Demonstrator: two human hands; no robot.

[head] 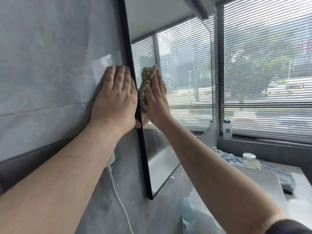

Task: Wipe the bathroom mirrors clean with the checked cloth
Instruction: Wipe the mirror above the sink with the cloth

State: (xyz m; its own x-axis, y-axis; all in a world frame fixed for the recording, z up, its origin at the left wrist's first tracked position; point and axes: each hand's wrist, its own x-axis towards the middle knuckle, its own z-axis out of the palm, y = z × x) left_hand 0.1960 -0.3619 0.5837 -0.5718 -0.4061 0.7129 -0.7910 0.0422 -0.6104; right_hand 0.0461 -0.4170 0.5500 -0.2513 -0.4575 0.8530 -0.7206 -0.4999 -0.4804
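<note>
Mirror (pixel 177 81): flat glass, thin black frame (pixel 135 105), mounted on glossy grey marbled wall (pixel 50 65). Checked cloth (pixel 148 78): nubby beige weave, bunched, pressed against the glass near the frame's left edge by the right hand (pixel 157 102), fingers flat and extended. Left hand (pixel 116 97): fingers spread flat on the wall, touching the frame. Glass rightward lies unobstructed up to the slatted blinds (pixel 266 65).
</note>
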